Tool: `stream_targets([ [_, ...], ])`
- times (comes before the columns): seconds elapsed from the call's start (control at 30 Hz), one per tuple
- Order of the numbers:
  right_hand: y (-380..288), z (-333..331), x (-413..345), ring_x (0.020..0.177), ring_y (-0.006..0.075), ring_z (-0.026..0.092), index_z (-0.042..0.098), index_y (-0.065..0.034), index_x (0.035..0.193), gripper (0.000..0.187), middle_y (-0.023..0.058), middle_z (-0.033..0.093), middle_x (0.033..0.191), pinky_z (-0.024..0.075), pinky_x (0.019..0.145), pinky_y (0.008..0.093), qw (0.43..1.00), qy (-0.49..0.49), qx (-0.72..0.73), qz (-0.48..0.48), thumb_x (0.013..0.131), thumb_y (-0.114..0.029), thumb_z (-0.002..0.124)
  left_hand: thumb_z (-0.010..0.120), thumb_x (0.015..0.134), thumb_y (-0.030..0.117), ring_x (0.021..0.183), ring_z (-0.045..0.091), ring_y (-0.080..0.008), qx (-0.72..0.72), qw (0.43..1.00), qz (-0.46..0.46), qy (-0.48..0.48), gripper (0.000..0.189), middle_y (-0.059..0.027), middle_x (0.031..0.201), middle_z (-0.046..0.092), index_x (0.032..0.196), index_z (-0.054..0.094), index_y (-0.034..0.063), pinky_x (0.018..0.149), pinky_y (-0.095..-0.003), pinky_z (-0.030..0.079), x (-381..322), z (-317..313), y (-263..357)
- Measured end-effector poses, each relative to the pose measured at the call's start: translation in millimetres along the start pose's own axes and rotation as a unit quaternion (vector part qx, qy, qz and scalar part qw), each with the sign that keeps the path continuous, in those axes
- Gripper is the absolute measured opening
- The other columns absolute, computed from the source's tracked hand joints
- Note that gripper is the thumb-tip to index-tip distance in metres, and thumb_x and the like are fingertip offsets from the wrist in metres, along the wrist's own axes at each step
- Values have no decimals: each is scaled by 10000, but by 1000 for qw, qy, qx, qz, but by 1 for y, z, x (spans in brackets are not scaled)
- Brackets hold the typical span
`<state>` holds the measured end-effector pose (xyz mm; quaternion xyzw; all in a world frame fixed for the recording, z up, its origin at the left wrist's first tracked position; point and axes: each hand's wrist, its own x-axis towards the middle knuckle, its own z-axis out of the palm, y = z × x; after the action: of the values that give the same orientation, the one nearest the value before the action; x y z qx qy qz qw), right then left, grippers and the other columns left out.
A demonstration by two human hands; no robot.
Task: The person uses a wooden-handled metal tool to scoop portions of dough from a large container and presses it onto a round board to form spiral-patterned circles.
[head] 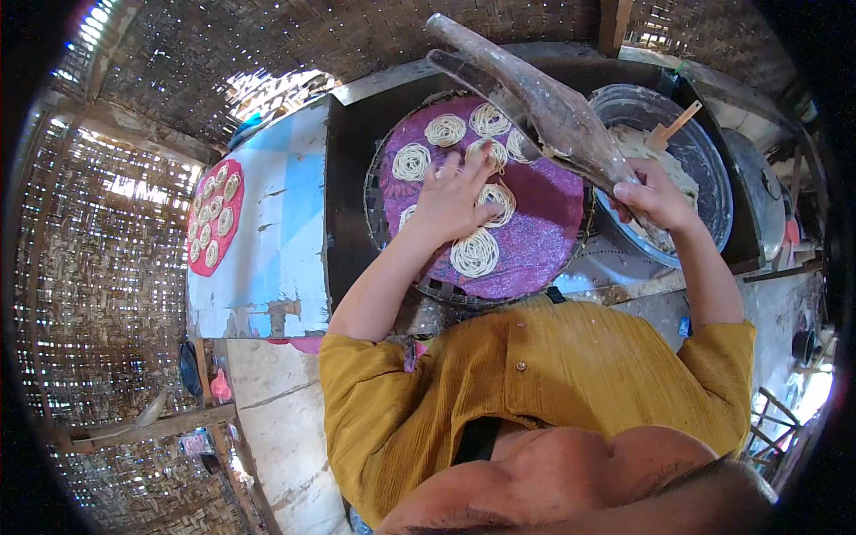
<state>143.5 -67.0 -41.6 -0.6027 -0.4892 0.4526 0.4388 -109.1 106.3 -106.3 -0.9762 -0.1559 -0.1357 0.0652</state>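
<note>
My right hand (652,197) grips the near end of a worn wooden press (562,114), whose two long arms reach up and left over a round tray. On the tray lies a purple cloth (535,247) bearing several coiled nests of pale dough strands. My left hand (451,197) is spread, palm down, over the nests, its fingers apart; its thumb is at one nest (497,205) and its fingertips are near another (488,155). A further nest (475,253) lies closer to my body. Part of the press hides the tray's upper right.
Right of the tray stands a large basin (719,180) of pale dough (682,167) with a wooden-handled spatula (672,127) in it. At left, a pink cloth (212,257) with more coiled nests lies on a blue-and-white board (267,267). Woven bamboo walls (100,254) enclose the space.
</note>
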Motion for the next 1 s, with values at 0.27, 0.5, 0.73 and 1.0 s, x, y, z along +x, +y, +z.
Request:
stream_targets([
  [0.27,-18,5,-4,478,115,500,555,17,805,566,47,535,627,391,436,239,991,-125,43,4,769,-543,473,310,747,666,984,479,-237,-934,291,-19,207,763,-74,1052,527,1258,361,102,883,-425,344,86,-91,-44],
  [0.5,-8,-19,-1,509,129,523,556,-21,862,586,66,553,619,419,452,253,987,-68,29,142,848,-556,317,297,776,665,659,502,-197,-955,205,98,190,738,6,638,502,1267,342,116,720,-390,409,135,-26,-55],
  [0.73,1,-15,7,465,129,501,545,-11,728,566,61,531,589,401,422,266,978,-87,-81,170,830,-542,378,384,796,597,535,456,-158,-951,185,13,248,650,42,551,454,1277,334,163,661,-366,406,125,18,-54],
  [1.0,-37,-14,-10,427,114,454,519,-5,688,513,40,481,518,367,398,258,981,6,-184,63,828,-489,421,370,809,588,535,475,-141,-936,203,78,279,606,42,548,470,1242,390,166,652,-363,420,121,-25,-50],
])
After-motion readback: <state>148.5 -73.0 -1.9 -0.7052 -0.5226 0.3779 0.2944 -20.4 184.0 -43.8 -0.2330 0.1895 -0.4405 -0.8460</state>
